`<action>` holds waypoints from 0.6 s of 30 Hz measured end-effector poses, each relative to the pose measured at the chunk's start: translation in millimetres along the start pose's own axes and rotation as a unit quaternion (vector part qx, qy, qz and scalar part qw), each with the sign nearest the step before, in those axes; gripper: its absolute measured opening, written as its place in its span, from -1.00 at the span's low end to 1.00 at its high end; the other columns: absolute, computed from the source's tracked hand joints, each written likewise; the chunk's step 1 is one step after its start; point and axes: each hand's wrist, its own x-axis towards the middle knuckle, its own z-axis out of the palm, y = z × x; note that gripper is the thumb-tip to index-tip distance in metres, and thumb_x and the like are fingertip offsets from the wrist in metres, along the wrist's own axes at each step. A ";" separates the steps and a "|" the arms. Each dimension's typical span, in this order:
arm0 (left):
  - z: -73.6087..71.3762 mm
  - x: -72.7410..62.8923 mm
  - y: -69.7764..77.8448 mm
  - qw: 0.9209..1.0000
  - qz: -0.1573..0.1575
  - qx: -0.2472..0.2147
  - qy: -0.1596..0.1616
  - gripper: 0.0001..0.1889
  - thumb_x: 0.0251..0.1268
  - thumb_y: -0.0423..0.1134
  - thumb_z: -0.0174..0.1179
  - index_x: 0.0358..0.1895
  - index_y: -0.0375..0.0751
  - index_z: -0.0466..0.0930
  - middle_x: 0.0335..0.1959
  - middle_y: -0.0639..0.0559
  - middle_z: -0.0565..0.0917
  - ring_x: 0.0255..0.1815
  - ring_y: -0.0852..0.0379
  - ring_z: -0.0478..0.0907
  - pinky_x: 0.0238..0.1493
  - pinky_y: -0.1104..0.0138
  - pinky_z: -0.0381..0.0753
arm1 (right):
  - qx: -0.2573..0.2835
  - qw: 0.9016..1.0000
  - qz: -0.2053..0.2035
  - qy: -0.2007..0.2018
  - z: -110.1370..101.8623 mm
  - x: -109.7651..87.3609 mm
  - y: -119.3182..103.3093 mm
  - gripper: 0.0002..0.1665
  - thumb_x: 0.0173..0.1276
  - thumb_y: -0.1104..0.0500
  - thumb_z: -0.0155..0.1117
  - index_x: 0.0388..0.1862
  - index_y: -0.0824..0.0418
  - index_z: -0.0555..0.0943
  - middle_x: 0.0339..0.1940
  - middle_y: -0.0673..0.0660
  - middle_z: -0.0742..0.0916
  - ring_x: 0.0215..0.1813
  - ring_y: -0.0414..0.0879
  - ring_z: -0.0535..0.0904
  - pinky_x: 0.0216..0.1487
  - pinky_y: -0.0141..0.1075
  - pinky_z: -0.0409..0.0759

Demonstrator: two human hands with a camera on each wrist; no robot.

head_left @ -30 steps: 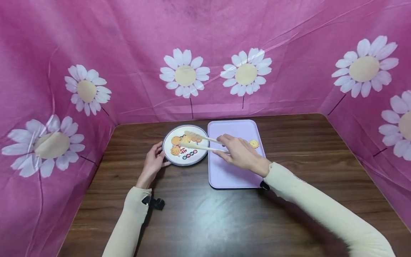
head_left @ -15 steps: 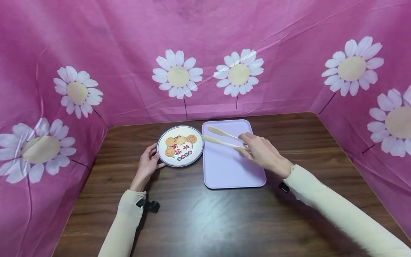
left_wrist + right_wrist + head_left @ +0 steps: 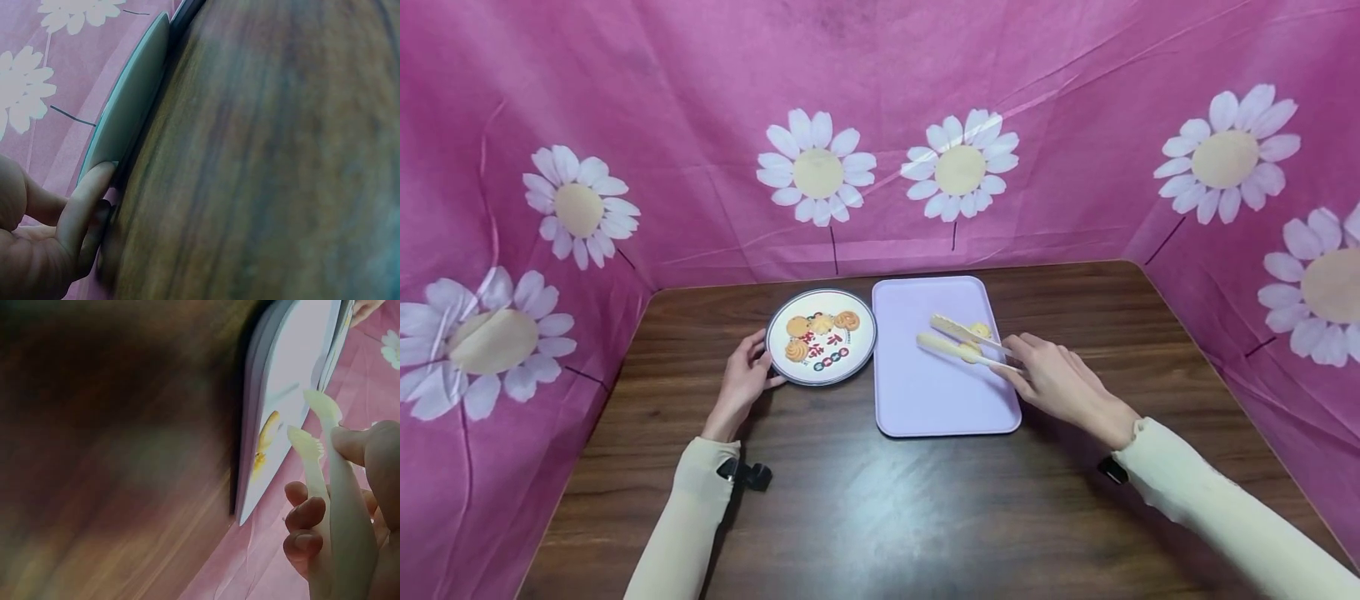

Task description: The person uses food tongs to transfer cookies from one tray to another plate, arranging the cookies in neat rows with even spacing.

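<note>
Tongs [image 3: 950, 347], pale cream and slim, slant over the right part of the tray [image 3: 940, 400], their two arms parted by a narrow gap. Far left of the tray hangs creased pink cloth [image 3: 707, 167] printed with white daisies; it also runs behind the tray. Left of the tray, the left hand [image 3: 745, 375] grips a plate [image 3: 860, 354] by its rim, thumb and fingers drawn in around the edge; some fingertips are hidden. The plate, round and white with a dark rim line, stands just left of the tray; whether the two touch is hard to tell. It bears four golden cookies [image 3: 797, 350], one of them swirled, and red print too small to read. The tray is a smooth lavender rectangle with rounded corners and a raised rim, set on a dark, wood-grained surface [image 3: 820, 517]. On its right part lie yellow biscuits [image 3: 981, 330], partly hidden by the tongs; contact between them cannot be made out. At the tray's right edge, the right hand [image 3: 1060, 375] holds the tongs between thumb and curled fingers. The right wrist view shows notched tips, with the handle end cut off below.
</note>
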 end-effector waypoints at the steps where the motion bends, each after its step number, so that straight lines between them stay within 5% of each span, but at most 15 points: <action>1: 0.0 0.0 0.2 1.000 -0.001 0.001 0.000 -0.40 0.69 -0.42 -0.23 0.69 -0.18 -0.01 0.64 -0.32 0.21 0.47 -0.20 0.37 -0.06 0.48 0.85 | -0.001 1.000 0.003 -0.002 -0.7 -3.2 0.2 -0.67 0.47 -0.07 0.39 -0.09 0.17 0.63 -0.39 0.06 0.65 -0.50 -0.18 0.46 -0.64 -0.35 0.41; 18: 0.8 0.0 0.0 1.000 -0.008 0.009 0.005 -0.40 0.69 -0.42 -0.22 0.69 -0.16 0.01 0.64 -0.30 0.23 0.45 -0.18 0.40 -0.07 0.47 0.86 | -0.018 0.998 0.063 -0.012 -16.5 -37.6 12.1 -0.64 0.47 -0.13 0.37 -0.11 0.12 0.59 -0.48 -0.02 0.52 -0.55 -0.16 0.39 -0.70 -0.30 0.30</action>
